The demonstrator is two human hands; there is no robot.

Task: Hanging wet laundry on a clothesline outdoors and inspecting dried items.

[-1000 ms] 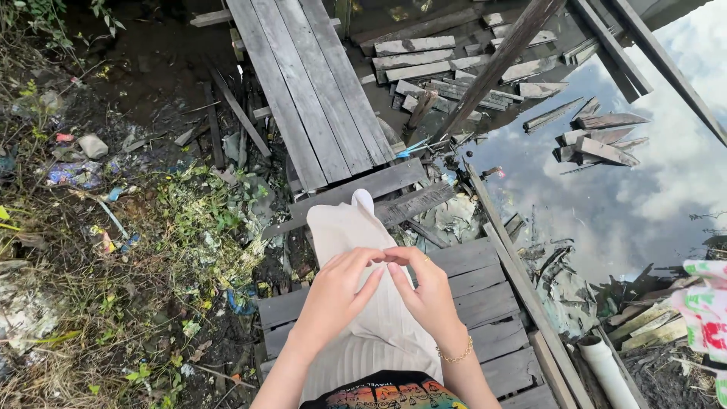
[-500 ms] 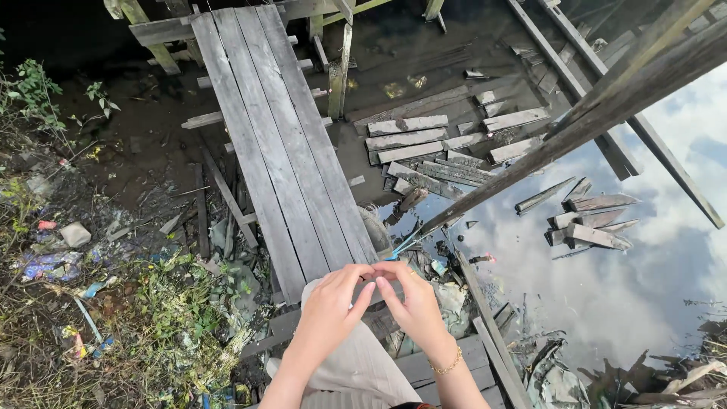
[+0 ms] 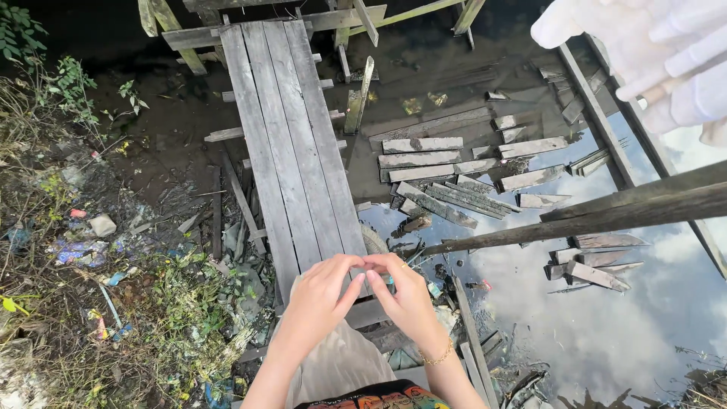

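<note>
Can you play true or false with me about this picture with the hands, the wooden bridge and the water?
1. The left hand and right hand meet at the fingertips. True.
2. The wooden walkway is painted bright red. False: it is bare grey planks.
3. The right wrist wears a gold bracelet. True.
4. The water mirrors clouds. True.
5. Loose planks are stacked on the grass. False: they lie in the water.

A grey plank walkway [image 3: 291, 144] crosses dark water [image 3: 606, 333] strewn with loose boards [image 3: 439, 163].
</note>
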